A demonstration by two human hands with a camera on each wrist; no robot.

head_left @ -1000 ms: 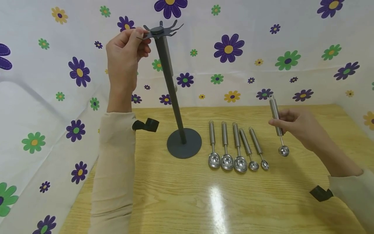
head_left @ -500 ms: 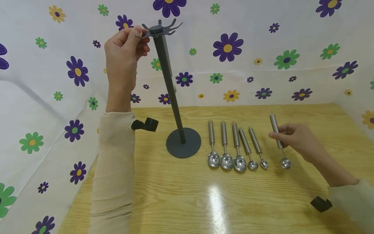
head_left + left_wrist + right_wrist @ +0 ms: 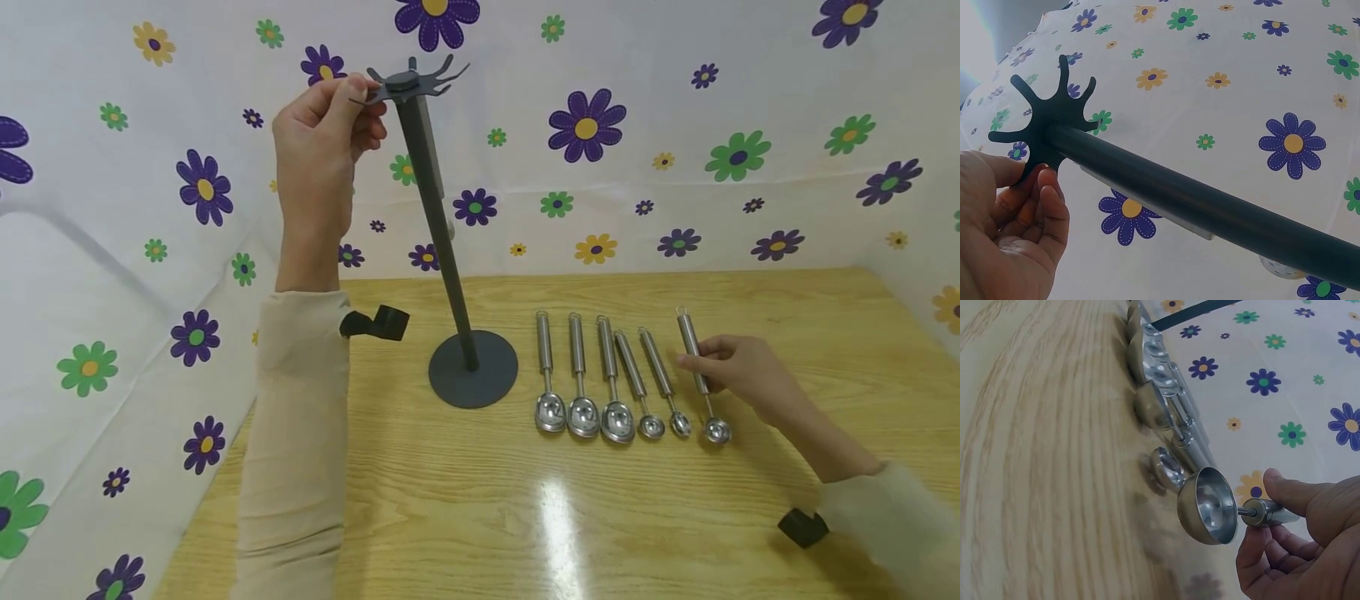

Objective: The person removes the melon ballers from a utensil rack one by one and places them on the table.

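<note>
My left hand (image 3: 318, 150) pinches one arm of the hooked top (image 3: 405, 82) of a dark grey utensil stand. In the left wrist view, thumb and fingers grip one prong of the star-shaped rack (image 3: 1047, 119). The right hand (image 3: 738, 371) holds a steel melon baller (image 3: 692, 346) by its handle, low at the right end of a row of utensils. Its round bowl (image 3: 1210, 506) faces the right wrist camera. Just left of it lie a small oval scoop (image 3: 660, 367), a small round baller (image 3: 633, 371) and several larger scoops (image 3: 577, 375), handles pointing away.
The stand's round base (image 3: 450, 383) rests on the wooden table (image 3: 450, 517), left of the utensils. Behind its pole (image 3: 435, 217), a pale strip and a rounded shiny piece (image 3: 1282, 265) partly show. A flower-printed cloth (image 3: 510, 83) rises behind and at the sides.
The right hand has lowered the melon baller toward the table and shifted it left, toward the row. My left hand keeps its grip on the stand's top.
</note>
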